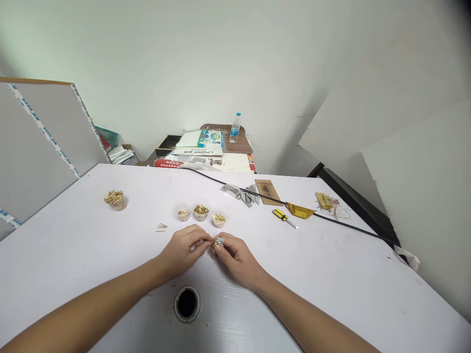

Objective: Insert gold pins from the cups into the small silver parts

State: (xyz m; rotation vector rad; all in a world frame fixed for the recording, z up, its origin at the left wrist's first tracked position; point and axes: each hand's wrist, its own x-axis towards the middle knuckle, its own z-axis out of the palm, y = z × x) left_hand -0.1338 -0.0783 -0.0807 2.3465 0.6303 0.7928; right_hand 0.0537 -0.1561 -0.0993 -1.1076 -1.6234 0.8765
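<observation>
My right hand [239, 257] pinches a small silvery piece [219, 241] between thumb and fingers, near the middle of the white table. Touching it from the left, my left hand [187, 247] has its fingertips closed on something too small to make out. Just beyond the hands stand three small clear cups with gold-coloured metal pieces: a left one [183, 215], a middle one [201, 212] and a right one [218, 220]. A few thin pins [161, 227] lie left of my left hand. Farther left is a fuller cup [117, 202] of long gold pins.
A round hole [187, 304] opens in the table [312, 294] near me. At the right lie a yellow screwdriver [285, 217], a black cable [342, 224], silver packets [250, 196] and brown card [268, 191]. A water bottle [235, 128] stands behind the table.
</observation>
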